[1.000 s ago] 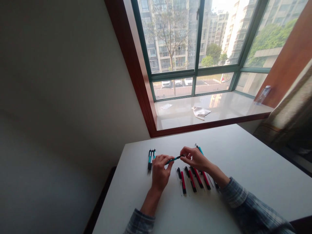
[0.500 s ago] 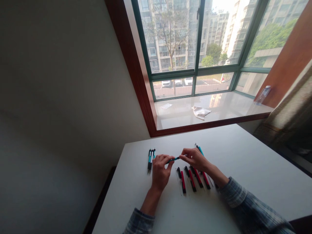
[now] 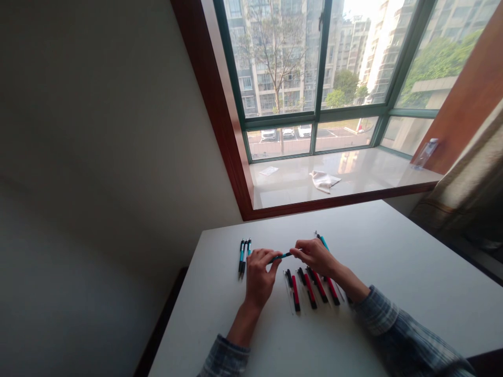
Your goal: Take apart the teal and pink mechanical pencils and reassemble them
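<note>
Head view: pen [image 3: 283, 255] apparently spans both hands' [image 3: 259, 277] [image 3: 314, 255] fingertips [image 3: 294, 252].

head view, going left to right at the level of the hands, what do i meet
three pens lying together, left hand, teal pen barrel, right hand

Slim teal-and-black pen [image 3: 283, 256], slightly tilted, held between both hands [image 3: 259, 276]

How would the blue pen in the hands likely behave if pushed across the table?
The blue pen is probably stiff: it looks straight between the left hand and the right hand. It is likely light, being held by pinching fingers. Its slim barrel suggests it might roll.
</note>
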Available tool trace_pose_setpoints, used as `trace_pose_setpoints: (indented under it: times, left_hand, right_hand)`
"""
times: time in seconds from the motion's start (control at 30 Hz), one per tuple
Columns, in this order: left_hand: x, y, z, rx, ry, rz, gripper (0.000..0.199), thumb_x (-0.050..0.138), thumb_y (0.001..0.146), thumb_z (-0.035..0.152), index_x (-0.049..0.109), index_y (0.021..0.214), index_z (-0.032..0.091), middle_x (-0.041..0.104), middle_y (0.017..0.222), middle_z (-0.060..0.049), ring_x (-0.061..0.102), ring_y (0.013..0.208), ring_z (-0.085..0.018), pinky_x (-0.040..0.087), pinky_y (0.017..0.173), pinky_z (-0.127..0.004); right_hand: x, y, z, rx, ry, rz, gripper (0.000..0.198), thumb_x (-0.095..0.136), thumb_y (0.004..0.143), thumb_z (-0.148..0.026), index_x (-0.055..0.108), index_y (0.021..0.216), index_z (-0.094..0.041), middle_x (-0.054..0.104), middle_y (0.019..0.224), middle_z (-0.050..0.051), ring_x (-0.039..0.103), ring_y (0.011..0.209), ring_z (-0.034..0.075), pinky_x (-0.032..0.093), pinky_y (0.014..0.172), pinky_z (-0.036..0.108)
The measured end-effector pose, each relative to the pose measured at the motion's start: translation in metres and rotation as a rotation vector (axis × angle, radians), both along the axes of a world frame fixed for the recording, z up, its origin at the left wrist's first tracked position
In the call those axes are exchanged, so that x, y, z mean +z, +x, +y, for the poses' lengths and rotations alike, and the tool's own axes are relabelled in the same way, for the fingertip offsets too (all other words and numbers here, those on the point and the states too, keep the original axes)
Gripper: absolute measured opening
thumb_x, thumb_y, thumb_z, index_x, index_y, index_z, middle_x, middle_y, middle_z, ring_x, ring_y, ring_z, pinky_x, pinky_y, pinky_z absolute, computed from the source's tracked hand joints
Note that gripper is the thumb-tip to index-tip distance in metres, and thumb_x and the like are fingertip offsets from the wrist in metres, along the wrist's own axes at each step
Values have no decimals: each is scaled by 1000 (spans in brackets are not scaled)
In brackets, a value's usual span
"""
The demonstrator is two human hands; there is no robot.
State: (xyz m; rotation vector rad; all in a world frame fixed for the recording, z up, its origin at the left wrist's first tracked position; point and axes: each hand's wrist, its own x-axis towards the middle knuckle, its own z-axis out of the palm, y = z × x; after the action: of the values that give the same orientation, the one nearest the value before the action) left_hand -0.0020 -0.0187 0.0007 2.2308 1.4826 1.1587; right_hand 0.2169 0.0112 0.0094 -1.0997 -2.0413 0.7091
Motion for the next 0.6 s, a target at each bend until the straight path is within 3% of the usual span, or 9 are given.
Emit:
trace_pose_setpoints:
  times: [0.13,0.27,0.4,0.47,0.6]
  left_hand:
    - [1,1,-1,-9,-12,3,12,67,94,28,76,101,30,75,100,-3,62,103,-27,39,93,-43]
    - [3,2,-2,-12,-15,18,11,67,94,27,76,100,31,75,99,-2,62,102,-26,39,92,-42]
    - [4,2,-2,-8,-13,21,11,68,93,25,75,99,30,75,99,-2,62,102,-26,39,92,-42]
    - [4,2,-3,-10,-13,23,11,67,94,26,75,100,30,75,99,-3,62,102,-26,39,92,-43]
    - [5,3,-3,-13,-4,46,11,67,94,26,75,100,30,75,99,-3,62,102,-26,39,93,-43]
  right_hand:
    - [1,-1,0,39,27,37,28,61,96,-44,68,91,-18,68,77,1,56,64,13,44,61,24]
    - [0,-1,0,11,1,-21,38,53,100,-45,65,76,-18,63,66,0,52,59,12,41,59,25]
    - [0,1,1,45,38,37,25,62,95,-43,67,93,-19,69,82,2,58,70,15,44,64,25]
    - [-1,0,1,29,63,24,26,63,94,-43,67,88,-18,68,79,2,57,69,15,44,65,26]
    - [-2,-2,0,-9,9,-62,48,48,102,-44,62,66,-17,61,60,0,51,55,12,39,58,25]
